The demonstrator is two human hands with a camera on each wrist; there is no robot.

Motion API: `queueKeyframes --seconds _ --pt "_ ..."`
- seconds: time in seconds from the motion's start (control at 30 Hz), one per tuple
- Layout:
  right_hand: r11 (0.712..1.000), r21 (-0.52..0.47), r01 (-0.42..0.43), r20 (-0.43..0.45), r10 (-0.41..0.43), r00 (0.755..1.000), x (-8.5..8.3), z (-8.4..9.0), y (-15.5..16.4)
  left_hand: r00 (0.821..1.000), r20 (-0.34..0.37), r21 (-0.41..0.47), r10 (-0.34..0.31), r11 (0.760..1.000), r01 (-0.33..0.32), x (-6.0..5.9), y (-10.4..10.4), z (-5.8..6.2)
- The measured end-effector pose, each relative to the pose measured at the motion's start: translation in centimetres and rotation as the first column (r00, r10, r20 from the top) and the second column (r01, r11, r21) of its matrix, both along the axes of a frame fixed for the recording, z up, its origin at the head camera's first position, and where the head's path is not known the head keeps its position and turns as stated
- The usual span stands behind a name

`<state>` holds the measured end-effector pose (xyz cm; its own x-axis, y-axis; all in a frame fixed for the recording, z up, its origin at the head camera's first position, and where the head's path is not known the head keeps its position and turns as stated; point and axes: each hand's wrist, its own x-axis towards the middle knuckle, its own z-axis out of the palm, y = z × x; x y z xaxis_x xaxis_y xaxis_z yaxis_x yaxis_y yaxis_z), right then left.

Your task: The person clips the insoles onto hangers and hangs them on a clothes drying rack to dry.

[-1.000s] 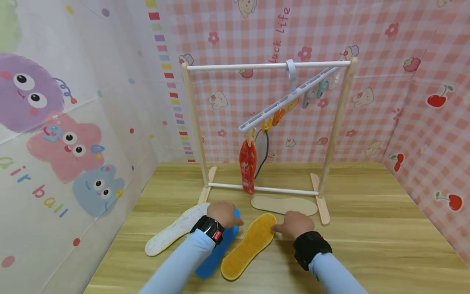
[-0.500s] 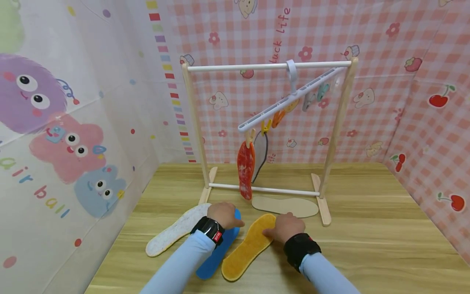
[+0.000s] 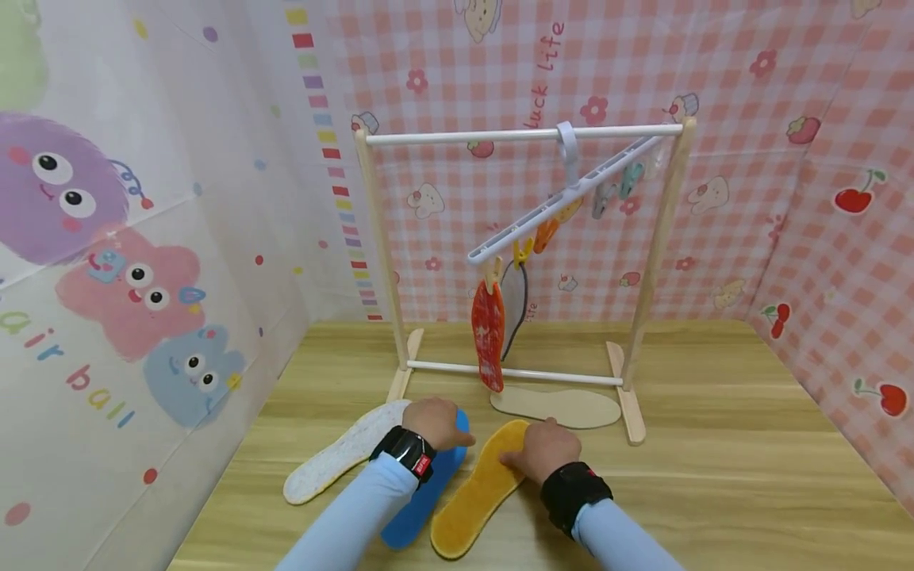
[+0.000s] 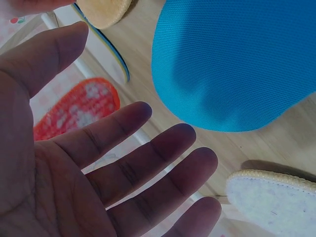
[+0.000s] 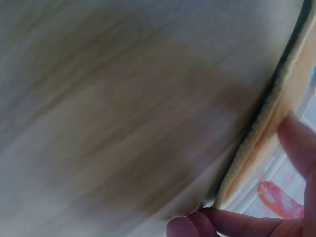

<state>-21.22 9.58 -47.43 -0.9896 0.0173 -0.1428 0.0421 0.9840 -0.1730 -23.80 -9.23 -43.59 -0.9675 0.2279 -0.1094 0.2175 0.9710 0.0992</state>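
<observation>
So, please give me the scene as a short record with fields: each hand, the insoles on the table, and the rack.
left hand: open, above the blue insole
right hand: fingers on the toe end of the yellow insole
other insoles on table: white insole, beige insole
rack: clip hanger holds a red insole and a grey insole

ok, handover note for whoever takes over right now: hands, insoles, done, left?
Left hand: open, over the blue insole, holding nothing.
Right hand: on the toe end of the yellow insole, fingers at its edge; grip unclear.
On the table: white insole, blue, yellow, beige insole.
Done: red insole and a grey insole clipped to the hanger on the rack.
Left: apparently four to hang.
</observation>
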Motion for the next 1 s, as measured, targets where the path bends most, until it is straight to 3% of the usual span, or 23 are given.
queueKeyframes --seconds 0.3,0.53,1.0 --pt "0.999 -0.051 -0.011 0.009 0.012 1.000 0.0 0.0 0.4 1.000 0.004 -0.017 -0.006 1.000 0.006 -0.1 0.1 -0.3" --pt "0.989 -0.150 -0.003 0.029 0.008 1.000 -0.1 0.1 1.4 1.000 -0.013 0.000 -0.021 1.000 0.021 0.0 0.2 -0.5" --pt "0.982 -0.185 0.040 0.096 -0.022 0.995 -0.3 0.2 1.8 0.999 -0.030 0.002 -0.027 1.000 0.027 0.0 0.3 -0.6"
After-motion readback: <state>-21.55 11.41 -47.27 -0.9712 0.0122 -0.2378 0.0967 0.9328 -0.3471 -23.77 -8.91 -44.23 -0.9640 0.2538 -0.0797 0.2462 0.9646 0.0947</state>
